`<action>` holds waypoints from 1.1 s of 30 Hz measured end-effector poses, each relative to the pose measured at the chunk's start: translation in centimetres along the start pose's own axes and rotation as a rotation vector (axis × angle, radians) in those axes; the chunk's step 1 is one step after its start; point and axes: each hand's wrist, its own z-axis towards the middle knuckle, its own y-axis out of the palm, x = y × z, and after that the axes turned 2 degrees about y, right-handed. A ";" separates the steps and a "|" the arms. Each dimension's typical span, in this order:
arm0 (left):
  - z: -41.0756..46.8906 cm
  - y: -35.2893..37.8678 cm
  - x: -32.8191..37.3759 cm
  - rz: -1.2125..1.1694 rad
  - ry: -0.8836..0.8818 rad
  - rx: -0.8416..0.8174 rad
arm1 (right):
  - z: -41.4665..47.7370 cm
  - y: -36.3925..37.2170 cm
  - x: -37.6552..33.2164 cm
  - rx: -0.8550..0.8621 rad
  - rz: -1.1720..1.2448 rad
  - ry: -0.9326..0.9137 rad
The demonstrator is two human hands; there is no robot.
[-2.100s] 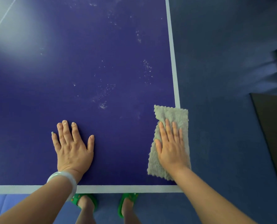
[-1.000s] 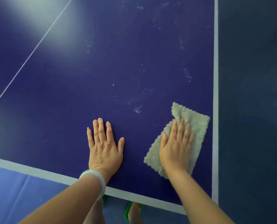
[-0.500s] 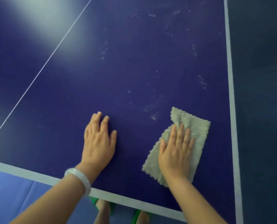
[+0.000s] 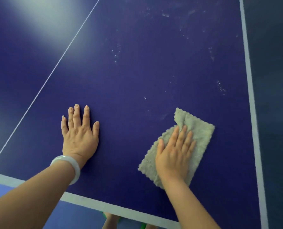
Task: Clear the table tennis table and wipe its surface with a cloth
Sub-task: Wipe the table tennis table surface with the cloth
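Right hand (image 4: 173,154) lies flat, fingers straight and close together, pressing a grey-beige cloth (image 4: 198,134) onto the blue table tennis table (image 4: 137,71), near its right white sideline and not far from the near edge. Cloth bunched at its far corner. Left hand (image 4: 79,134) flat on bare table, fingers spread; pale bangle (image 4: 68,167) on wrist. White specks (image 4: 221,88) beyond the cloth.

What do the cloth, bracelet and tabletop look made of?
Cloth: fluffy grey-beige microfibre, judging by its napped pile and zigzag edge.
Bracelet: smooth pale stone or glass, possibly jade, glossy.
Tabletop: hard painted board, matte blue with soft glare.
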 end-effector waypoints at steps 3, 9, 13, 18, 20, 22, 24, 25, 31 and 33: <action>0.1 -0.1 -0.1 0.014 0.004 -0.003 | 4.6 -0.4 -5.8 -0.036 0.021 -0.094; 0.0 -0.1 -0.1 0.005 0.016 -0.012 | 10.8 -1.8 -2.1 -0.033 0.041 0.107; 0.0 0.2 -0.2 0.012 0.026 -0.028 | 3.9 -0.9 -2.1 -0.028 0.021 0.222; 0.2 0.6 -0.4 0.035 0.042 -0.002 | 7.8 -0.5 -9.2 -0.003 0.060 -0.081; 0.2 0.7 -0.5 0.035 0.048 -0.016 | 10.4 -0.8 -8.2 0.013 0.052 -0.099; 0.1 0.7 -0.6 0.028 0.061 -0.025 | 10.5 -1.1 -5.2 0.072 0.101 0.039; 0.2 0.8 -0.8 0.032 0.067 -0.026 | 7.8 -1.6 -2.8 0.110 0.214 0.126; 0.2 0.7 -0.8 0.031 0.068 -0.021 | 6.0 -1.5 -2.5 0.113 0.254 0.116; 0.6 -0.5 -1.5 -0.116 0.099 -0.031 | 2.1 0.7 -9.8 0.045 0.037 -0.354; 1.9 -1.7 -2.5 -0.168 0.106 -0.012 | 6.1 0.4 -11.5 0.010 0.027 -0.449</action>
